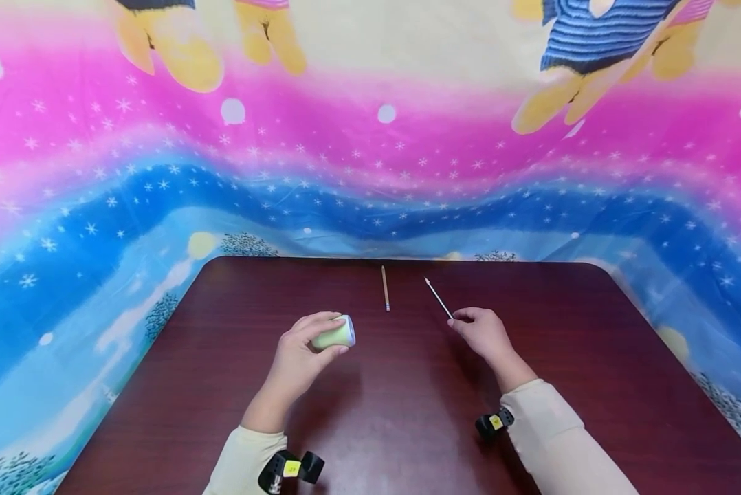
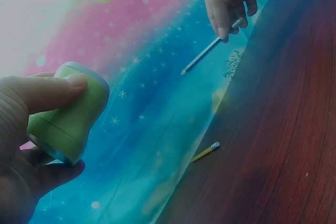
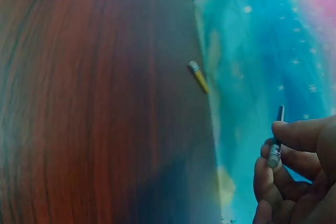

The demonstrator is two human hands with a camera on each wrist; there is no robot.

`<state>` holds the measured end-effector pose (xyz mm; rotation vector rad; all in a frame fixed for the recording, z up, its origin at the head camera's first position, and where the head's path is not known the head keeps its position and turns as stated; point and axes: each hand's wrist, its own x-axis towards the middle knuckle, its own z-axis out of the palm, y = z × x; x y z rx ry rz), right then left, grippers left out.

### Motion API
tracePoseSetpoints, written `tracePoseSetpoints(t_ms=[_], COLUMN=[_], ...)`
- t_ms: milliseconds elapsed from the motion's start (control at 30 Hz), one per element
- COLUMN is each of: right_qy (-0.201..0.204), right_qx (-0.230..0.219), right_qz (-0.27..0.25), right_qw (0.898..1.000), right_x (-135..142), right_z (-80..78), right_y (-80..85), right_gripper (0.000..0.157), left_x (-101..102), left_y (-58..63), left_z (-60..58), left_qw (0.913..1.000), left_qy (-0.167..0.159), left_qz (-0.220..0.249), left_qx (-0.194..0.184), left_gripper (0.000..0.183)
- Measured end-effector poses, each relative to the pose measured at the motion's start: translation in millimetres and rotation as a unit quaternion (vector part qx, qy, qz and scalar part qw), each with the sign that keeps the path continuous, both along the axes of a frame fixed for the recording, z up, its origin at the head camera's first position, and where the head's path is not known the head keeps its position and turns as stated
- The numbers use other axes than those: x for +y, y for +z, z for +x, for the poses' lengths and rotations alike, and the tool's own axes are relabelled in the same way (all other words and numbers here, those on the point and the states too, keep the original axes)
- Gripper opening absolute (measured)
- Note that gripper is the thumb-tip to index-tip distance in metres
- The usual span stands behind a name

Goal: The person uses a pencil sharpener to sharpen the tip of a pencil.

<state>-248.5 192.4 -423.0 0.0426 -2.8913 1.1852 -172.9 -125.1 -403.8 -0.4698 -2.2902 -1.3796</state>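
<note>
In the head view my left hand (image 1: 299, 354) grips a small green pencil sharpener (image 1: 335, 334) above the table, its pale end turned to the right. The left wrist view shows the waisted green body of this sharpener (image 2: 73, 111) between thumb and fingers. My right hand (image 1: 484, 335) pinches a grey pencil (image 1: 438, 298) near its eraser end, with the pointed tip directed away and to the left. Seen from the right wrist, the pencil's eraser end (image 3: 274, 157) sticks out below the thumb. Sharpener and held pencil are apart.
A yellow pencil (image 1: 385, 289) lies on the dark reddish-brown table (image 1: 253, 292) near the far edge, between the hands, eraser end toward me. A colourful printed cloth (image 1: 370, 158) hangs behind and around the table. Small black cameras sit on both wrists.
</note>
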Motion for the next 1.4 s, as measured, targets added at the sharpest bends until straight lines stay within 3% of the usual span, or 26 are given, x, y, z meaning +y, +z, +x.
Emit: tracePoseSetpoints(t_ms=[500,1000,1400], right_qy=[-0.045,-0.067,-0.067], right_qx=[-0.040,-0.060,-0.059], right_qz=[0.084,0.099,0.123], right_qw=[0.995,0.991,0.988], right_x=[1.2,1.2,1.7], right_z=[-16.9,-26.0,-36.7], right_y=[-13.1,-18.8,-28.4], right_gripper=[0.034,0.029,0.023], left_x=[-1.5,0.8,-0.3], left_y=[0.2,1.5,-0.6], left_z=[1.6,3.4,-0.8], left_qw=[0.9999,0.9997,0.9995], left_qy=[-0.003,0.000,-0.005], left_qz=[0.002,-0.018,-0.030], left_qx=[0.012,-0.015,-0.001], left_gripper=[0.041,0.043,0.040])
